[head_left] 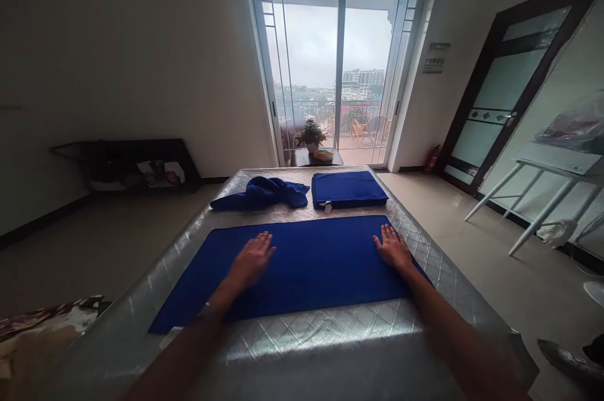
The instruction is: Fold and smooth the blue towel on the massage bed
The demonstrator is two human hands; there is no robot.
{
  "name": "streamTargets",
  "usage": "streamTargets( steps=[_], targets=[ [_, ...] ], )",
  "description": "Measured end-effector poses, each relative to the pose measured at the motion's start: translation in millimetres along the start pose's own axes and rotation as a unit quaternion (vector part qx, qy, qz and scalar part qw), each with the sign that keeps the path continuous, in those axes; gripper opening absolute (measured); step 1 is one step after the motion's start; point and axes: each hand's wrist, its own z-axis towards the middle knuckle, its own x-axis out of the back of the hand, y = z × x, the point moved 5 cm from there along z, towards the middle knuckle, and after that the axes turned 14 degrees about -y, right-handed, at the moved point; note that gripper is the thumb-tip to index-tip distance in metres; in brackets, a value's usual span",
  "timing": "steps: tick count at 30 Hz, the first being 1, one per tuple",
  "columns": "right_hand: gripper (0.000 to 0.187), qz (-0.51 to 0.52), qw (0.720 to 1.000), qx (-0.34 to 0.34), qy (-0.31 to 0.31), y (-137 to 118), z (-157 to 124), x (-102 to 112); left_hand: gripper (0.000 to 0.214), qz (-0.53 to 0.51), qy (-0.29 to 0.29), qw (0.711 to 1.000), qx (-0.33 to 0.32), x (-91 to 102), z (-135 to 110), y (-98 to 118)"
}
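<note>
Bare forearms [443, 325]; a thin band [206, 310] behind the left hand [252, 257].

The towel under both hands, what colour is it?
Deep blue, plain, no pattern; the towel shows best in the head view.

Dim room, daylight from the glass door [337, 67], glare on the mattress cover [302, 332], wide-angle bending at edges

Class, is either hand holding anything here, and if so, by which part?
Nothing is gripped. The left hand and the right hand lie flat, palms down, on the spread blue towel, the right one near its far right corner.
</note>
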Motion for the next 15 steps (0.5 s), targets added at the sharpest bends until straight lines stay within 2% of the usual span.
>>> streamTargets(
  steps=[2, 4, 5, 7, 9, 11, 15],
  targets=[
    [0.071, -0.001, 1.000, 0.001, 0.003, 0.5, -0.2, -0.1, 0.071, -0.027, -0.014, 0.998, -0.063, -1.4, 8.1, 57.6],
    [0.071, -0.001, 1.000, 0.003, 0.003, 1.1, 0.0, -0.8, 0.076, -0.052, -0.041, 0.993, -0.100, -4.9, 12.6, 101.2],
    [0.071, -0.001, 1.000, 0.003, 0.002, 1.4, 0.2, -1.3, 0.078, -0.065, -0.057, 0.991, -0.106, -7.2, 13.4, 114.6],
    [0.071, 0.000, 1.000, 0.004, 0.001, 2.0, 0.9, -2.1, 0.082, -0.085, -0.089, 0.988, -0.097, -12.3, 12.3, 122.7],
    [0.071, 0.001, 1.000, 0.006, 0.004, 2.3, 1.6, -2.4, 0.084, -0.098, -0.109, 0.986, -0.073, -17.2, 7.5, 108.8],
    [0.071, 0.002, 1.000, 0.004, 0.005, 2.5, 2.0, -2.2, 0.085, -0.103, -0.115, 0.987, -0.043, -21.8, -1.0, 78.4],
    [0.072, 0.006, 1.000, 0.002, -0.007, 1.9, 2.2, -1.7, 0.084, -0.088, -0.117, 0.988, 0.053, -35.3, -28.8, -14.6]
  ],
)
